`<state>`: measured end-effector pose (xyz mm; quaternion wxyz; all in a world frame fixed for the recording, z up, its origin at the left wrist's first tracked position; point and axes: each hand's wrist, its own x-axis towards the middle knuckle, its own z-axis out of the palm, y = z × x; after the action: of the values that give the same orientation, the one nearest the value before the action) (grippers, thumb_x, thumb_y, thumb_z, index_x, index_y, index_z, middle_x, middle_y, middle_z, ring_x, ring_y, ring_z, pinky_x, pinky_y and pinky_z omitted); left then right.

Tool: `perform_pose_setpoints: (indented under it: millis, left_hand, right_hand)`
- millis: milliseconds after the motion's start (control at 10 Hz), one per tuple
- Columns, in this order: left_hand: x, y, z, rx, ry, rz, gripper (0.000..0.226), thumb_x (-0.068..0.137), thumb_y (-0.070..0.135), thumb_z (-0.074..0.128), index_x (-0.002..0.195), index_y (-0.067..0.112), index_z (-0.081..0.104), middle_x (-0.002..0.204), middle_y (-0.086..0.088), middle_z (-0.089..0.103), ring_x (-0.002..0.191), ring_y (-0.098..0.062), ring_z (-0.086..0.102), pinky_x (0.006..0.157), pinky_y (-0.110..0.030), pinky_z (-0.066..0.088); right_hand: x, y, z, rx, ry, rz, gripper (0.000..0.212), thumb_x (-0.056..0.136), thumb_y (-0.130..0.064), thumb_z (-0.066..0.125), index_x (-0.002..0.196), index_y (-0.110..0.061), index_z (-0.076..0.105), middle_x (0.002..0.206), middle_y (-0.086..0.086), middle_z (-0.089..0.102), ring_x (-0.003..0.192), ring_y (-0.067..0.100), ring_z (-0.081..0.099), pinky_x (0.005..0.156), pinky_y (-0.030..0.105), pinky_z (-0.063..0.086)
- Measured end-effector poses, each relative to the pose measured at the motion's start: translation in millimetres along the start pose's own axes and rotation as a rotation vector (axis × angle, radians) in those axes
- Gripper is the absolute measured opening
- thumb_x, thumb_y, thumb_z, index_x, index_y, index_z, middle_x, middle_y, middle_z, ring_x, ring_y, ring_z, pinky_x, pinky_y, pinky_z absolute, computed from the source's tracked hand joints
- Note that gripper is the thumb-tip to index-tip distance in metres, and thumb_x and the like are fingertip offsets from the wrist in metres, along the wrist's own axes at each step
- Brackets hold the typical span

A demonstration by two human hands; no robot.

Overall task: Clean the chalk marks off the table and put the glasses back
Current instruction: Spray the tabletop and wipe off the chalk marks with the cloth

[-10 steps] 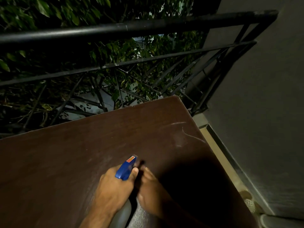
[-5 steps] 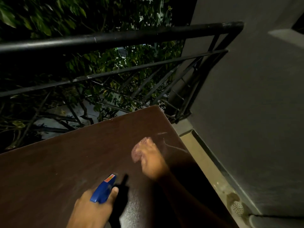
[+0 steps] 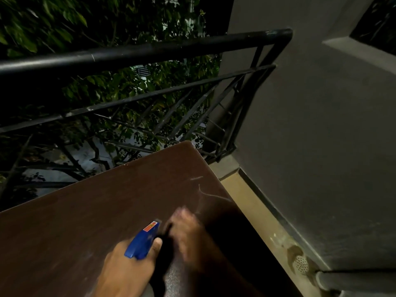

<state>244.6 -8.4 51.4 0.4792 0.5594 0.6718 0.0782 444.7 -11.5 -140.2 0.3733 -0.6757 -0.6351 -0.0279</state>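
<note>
Two hands at the near right of the table, chalk marks beyond them

Two hands show above a dark brown table (image 3: 75, 228). Left hand (image 3: 126, 266) grips a spray bottle (image 3: 143, 241): fingers curled round the neck below the blue spray head, one finger lying along the head's right side by the trigger. Nozzle points toward the far right corner of the table. A small red label sits on top of the head near the nozzle. Bottle body is mostly hidden under the hand.

Right hand (image 3: 188, 234) lies just right of the bottle head, low over the table top and blurred. Fingers point toward the far right corner; cannot tell whether they are spread, curled or holding anything, nor whether they touch the surface.

Chalk marks (image 3: 211, 195): thin pale lines on the table near its right edge, just beyond the right hand's fingertips. One short stroke sits farther toward the far right corner; a longer bent line runs out to the right edge.

Glasses: not in view.

Surroundings: black metal railing (image 3: 150, 50) along the table's far edge, green leaves behind it; grey wall (image 3: 321, 136) to the right; a round floor drain (image 3: 301, 264) at the wall's foot.
</note>
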Motion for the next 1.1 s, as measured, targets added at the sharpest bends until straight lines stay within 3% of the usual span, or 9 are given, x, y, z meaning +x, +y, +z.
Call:
perform_pose_setpoints:
  millis: [100, 200, 300, 400, 600, 800, 900, 1000, 1100]
  left_hand:
    - [-2, 3, 6, -0.071, -0.046, -0.088, 0.072, 0.094, 0.044, 0.062, 0.134, -0.012, 0.041, 0.126, -0.033, 0.058, 0.116, -0.044, 0.058, 0.106, -0.048, 0.044]
    - [-1, 4, 8, 0.137, 0.028, 0.086, 0.05, 0.085, 0.044, 0.072, 0.113, 0.007, 0.052, 0.1, -0.024, 0.064, 0.094, -0.043, 0.063, 0.094, -0.051, 0.051]
    - [-1, 17, 7, 0.257, -0.037, 0.077, 0.017, 0.09, 0.05, 0.066, 0.095, 0.036, 0.06, 0.099, -0.011, 0.072, 0.088, -0.031, 0.069, 0.083, -0.038, 0.055]
    - [3, 16, 7, 0.176, -0.043, 0.105, 0.019, 0.088, 0.048, 0.069, 0.087, 0.029, 0.068, 0.077, -0.01, 0.071, 0.077, -0.028, 0.068, 0.07, -0.034, 0.052]
    - [2, 16, 8, 0.117, -0.043, 0.129, 0.028, 0.088, 0.044, 0.072, 0.095, 0.017, 0.075, 0.068, -0.01, 0.068, 0.072, -0.027, 0.066, 0.066, -0.032, 0.048]
    - [5, 8, 4, 0.129, -0.028, 0.079, 0.038, 0.087, 0.041, 0.074, 0.071, 0.008, 0.066, 0.066, -0.015, 0.068, 0.067, -0.031, 0.065, 0.059, -0.031, 0.043]
    - [0, 8, 3, 0.154, -0.027, 0.085, 0.033, 0.087, 0.042, 0.073, 0.08, 0.01, 0.07, 0.071, -0.014, 0.069, 0.071, -0.029, 0.066, 0.062, -0.032, 0.046]
    - [-1, 9, 2, 0.146, -0.027, 0.099, 0.032, 0.088, 0.042, 0.073, 0.083, 0.011, 0.07, 0.071, -0.012, 0.068, 0.071, -0.027, 0.065, 0.063, -0.033, 0.047]
    - [0, 11, 2, 0.13, -0.045, 0.103, 0.034, 0.088, 0.042, 0.073, 0.072, 0.013, 0.064, 0.065, -0.008, 0.062, 0.065, -0.027, 0.059, 0.056, -0.031, 0.039]
  right_hand:
    - [47, 37, -28, -0.051, -0.229, 0.232, 0.04, 0.088, -0.01, 0.059, 0.127, -0.013, 0.067, 0.143, 0.009, 0.057, 0.148, 0.033, 0.03, 0.12, 0.054, 0.026]
    - [65, 44, -38, -0.1, -0.34, 0.379, 0.049, 0.088, -0.008, 0.053, 0.135, -0.013, 0.061, 0.149, 0.008, 0.051, 0.15, 0.032, 0.026, 0.125, 0.042, 0.013]
    - [63, 43, -53, -0.059, -0.254, 0.335, 0.052, 0.082, -0.02, 0.039, 0.125, -0.01, 0.067, 0.136, 0.011, 0.062, 0.138, 0.033, 0.046, 0.122, 0.032, 0.016]
    - [20, 24, -55, 0.002, -0.268, 0.185, 0.045, 0.088, -0.017, 0.038, 0.116, -0.005, 0.071, 0.128, 0.015, 0.067, 0.132, 0.035, 0.052, 0.12, 0.045, 0.028]
    - [-4, 13, -81, 0.075, -0.342, -0.159, 0.031, 0.087, -0.01, 0.049, 0.113, -0.013, 0.066, 0.13, 0.007, 0.061, 0.137, 0.026, 0.042, 0.117, 0.041, 0.029]
    - [45, 68, -65, -0.038, -0.279, 0.236, 0.038, 0.09, -0.017, 0.044, 0.115, -0.009, 0.072, 0.13, 0.013, 0.066, 0.135, 0.037, 0.049, 0.113, 0.054, 0.037]
    - [52, 53, -75, -0.089, -0.295, 0.437, 0.047, 0.083, -0.004, 0.051, 0.126, -0.012, 0.066, 0.14, 0.012, 0.059, 0.143, 0.034, 0.04, 0.119, 0.054, 0.028]
    - [21, 34, -88, -0.088, -0.207, 0.343, 0.033, 0.095, -0.007, 0.048, 0.123, -0.008, 0.065, 0.133, 0.019, 0.062, 0.139, 0.03, 0.044, 0.116, 0.057, 0.034]
    - [-58, 16, -113, 0.154, -0.323, 0.264, 0.046, 0.109, -0.032, 0.031, 0.141, -0.007, 0.052, 0.157, 0.006, 0.041, 0.147, 0.018, 0.031, 0.122, 0.042, 0.025]
